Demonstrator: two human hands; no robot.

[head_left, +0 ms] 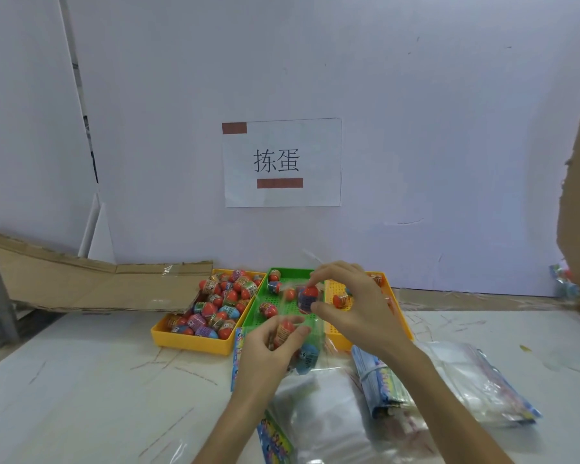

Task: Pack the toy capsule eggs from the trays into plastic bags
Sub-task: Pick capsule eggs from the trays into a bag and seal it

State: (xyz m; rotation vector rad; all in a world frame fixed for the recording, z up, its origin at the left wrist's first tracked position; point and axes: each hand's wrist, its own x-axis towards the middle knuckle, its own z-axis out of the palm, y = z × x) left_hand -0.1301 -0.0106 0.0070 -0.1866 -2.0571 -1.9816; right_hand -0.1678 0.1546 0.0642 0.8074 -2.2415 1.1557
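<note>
Glossy clear bags (315,426) foremost, left hand (268,356) gripping crinkly bag (317,333), right hand (359,306) pinching smooth oval egg (308,297).

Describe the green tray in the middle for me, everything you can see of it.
The green tray is shallow, rectangular, plastic-looking, with a raised rim and a floor dotted with small holes. It lies flat on the white table, far end near the wall, flanked closely by the left yellow tray and the right yellow tray. A few capsule eggs rest on its floor. The left hand gripping a clear bag and the right hand pinching an egg hide its near right part.
</note>
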